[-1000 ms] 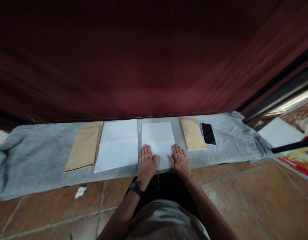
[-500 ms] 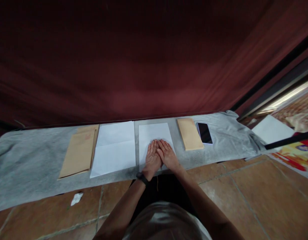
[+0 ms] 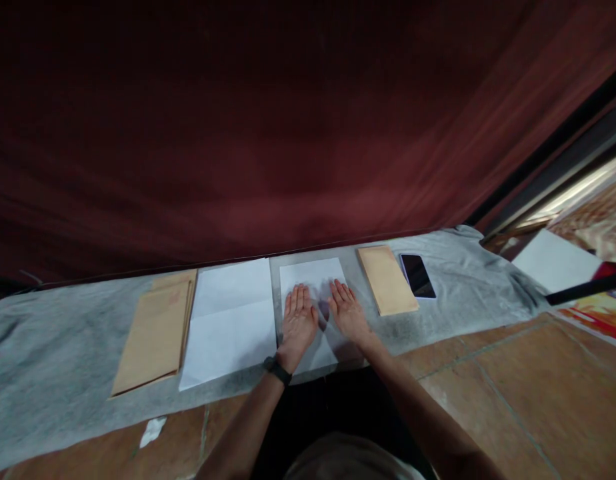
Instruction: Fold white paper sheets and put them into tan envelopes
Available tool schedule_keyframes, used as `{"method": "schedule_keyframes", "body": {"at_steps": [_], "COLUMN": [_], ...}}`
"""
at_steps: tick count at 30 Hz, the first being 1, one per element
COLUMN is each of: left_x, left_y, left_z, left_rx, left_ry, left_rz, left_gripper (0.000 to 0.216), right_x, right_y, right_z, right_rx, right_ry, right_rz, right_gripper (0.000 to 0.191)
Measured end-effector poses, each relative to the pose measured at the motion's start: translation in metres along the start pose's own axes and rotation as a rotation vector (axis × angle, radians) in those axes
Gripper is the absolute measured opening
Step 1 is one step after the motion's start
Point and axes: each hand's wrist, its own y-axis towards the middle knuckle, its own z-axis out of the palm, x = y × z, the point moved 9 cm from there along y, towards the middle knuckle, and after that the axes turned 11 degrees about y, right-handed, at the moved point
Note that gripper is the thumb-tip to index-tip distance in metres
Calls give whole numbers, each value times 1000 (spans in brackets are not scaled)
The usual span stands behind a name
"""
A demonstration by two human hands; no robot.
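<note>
Both palms face down over a white sheet of paper (image 3: 313,272) on the grey cloth. My left hand (image 3: 300,319), with a dark band on its wrist, lies flat on the left part of the sheet. On the right part rests my right hand (image 3: 349,312), fingers stretched out. A gap with shadows shows between the two hands. Left of them is a larger stack of white paper (image 3: 231,327) with a crease across it. Brown envelopes (image 3: 155,333) lie beyond that stack, and a smaller brown envelope pile (image 3: 387,280) sits right of my right hand.
A phone (image 3: 418,276) lies beside the small envelope pile. The grey cloth (image 3: 468,280) covers a long narrow surface against a dark red hanging (image 3: 298,167). A crumpled white tissue (image 3: 152,431) is on the tiled floor (image 3: 483,393). A black bar (image 3: 588,287) juts in at right.
My hands, together in the middle of the sheet before, have slid apart to its left and right sides. The view has shifted slightly; the papers and phone otherwise lie as before.
</note>
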Motion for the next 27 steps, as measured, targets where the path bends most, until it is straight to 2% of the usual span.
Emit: {"method": "schedule_keyframes", "body": {"at_steps": [3,7,13,20,23,25,27], "left_x": [-5,11,48,72,64,44,22], "left_y": [35,64,68,67,69,74,76], "left_z": [12,27,35,33,28,27,30], "left_rx": [93,153,110,37,28,42,74], "left_ry": [3,8,17,3,22,20,7], "left_rz": [54,43,-87,-265,-257,-134,8], "left_gripper": [57,57,60,59,58,58,56], "right_x": [14,6,-21,-44,-43,-37,-25], "right_y": [35,68,80,85,87,89,90], "right_z": [17,29,25,16,13,13,20], "right_rx": [104,145,91,25,-7,-17,31], "right_ry": [-43,-152,-240,-263,-261,-254,-231], "right_rz": [-92,-90,-27,102,120,113,41], "right_gripper": [51,49,50,55,55,55,52]}}
